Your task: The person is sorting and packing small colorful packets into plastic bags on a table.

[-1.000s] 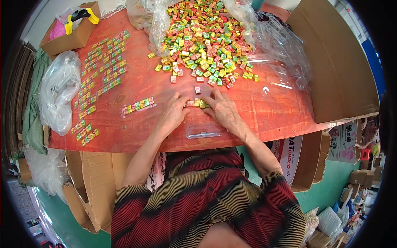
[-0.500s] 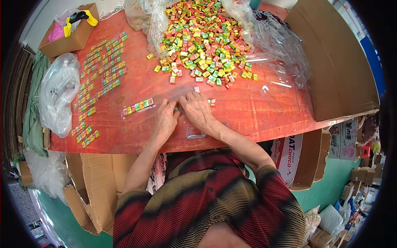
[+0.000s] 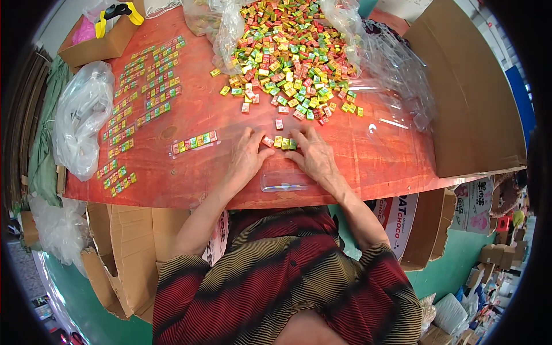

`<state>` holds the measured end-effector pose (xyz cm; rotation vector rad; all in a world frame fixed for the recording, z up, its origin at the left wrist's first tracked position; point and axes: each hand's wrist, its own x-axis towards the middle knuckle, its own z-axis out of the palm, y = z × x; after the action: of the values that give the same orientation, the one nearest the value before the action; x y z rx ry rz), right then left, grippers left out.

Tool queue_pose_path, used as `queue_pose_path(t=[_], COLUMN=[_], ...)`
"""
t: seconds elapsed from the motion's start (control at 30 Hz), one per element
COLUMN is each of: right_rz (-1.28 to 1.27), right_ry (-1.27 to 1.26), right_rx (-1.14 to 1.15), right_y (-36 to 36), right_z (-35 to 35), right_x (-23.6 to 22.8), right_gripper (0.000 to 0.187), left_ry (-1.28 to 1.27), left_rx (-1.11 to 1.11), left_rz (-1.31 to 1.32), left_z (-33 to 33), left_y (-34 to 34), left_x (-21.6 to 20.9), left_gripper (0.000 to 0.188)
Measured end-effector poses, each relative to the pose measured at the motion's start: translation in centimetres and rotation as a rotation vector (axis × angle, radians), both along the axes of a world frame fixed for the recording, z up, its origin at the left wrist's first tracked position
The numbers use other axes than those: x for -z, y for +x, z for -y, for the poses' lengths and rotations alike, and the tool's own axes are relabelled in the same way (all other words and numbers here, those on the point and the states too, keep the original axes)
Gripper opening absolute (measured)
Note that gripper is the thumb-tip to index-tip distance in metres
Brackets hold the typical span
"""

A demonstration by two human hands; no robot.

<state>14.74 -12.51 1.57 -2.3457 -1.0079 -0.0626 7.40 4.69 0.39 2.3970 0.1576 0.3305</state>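
On the red table, several small yellow and green boxes [image 3: 282, 142] stand side by side in a short row. My left hand [image 3: 248, 156] pinches a small red box [image 3: 267, 141], slightly tilted, at the row's left end. At the other end my right hand [image 3: 315, 155] has thumb and index finger apart, beside the last green box [image 3: 293, 144]. A single red box [image 3: 279, 124] lies just beyond the row. Nearer to me is a clear plastic tray [image 3: 284, 185]. Left of my hands, a filled clear tray [image 3: 195, 142] holds a row of coloured boxes.
A big heap of small boxes [image 3: 299, 63] covers the far middle, between clear plastic bags [image 3: 230, 43]. Packed rows [image 3: 155, 92] lie at left, near a bundled plastic bag [image 3: 83, 121] and an open carton [image 3: 106, 46]. Clear trays [image 3: 397, 86] and a tall cardboard sheet [image 3: 471, 98] stand right.
My hands have moved apart, uncovering the row of small boxes between them. My right hand has shifted right. The view has shifted slightly.
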Motion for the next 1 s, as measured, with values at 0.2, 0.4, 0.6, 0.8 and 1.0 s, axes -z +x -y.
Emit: queue_pose_path(t=[0.2,0.4,0.6,0.8,1.0], right_rz=[-0.010,0.050,0.011,-0.060,-0.094], right_ry=[-0.093,-0.036,-0.056,-0.044,-0.044], right_rx=[-0.019,-0.110,-0.126,-0.060,-0.124], right_y=[-0.1,0.3,0.5,0.4,0.7], right_z=[-1.4,-0.6,-0.5,-0.7,0.1], right_x=[0.3,0.2,0.5,0.6,0.8], right_gripper=[0.040,0.035,0.040,0.039,0.040], left_ry=[0.036,0.096,0.041,-0.041,0.042], left_rx=[0.019,0.123,0.127,0.174,0.169], left_rz=[0.029,0.059,-0.055,-0.168,-0.069], left_z=[-0.1,-0.8,-0.8,-0.7,0.4], left_y=[1.0,0.9,0.9,1.8,1.2], left_x=[0.9,0.4,-1.1,-1.3,-0.8], left_gripper=[0.027,0.030,0.041,0.045,0.032])
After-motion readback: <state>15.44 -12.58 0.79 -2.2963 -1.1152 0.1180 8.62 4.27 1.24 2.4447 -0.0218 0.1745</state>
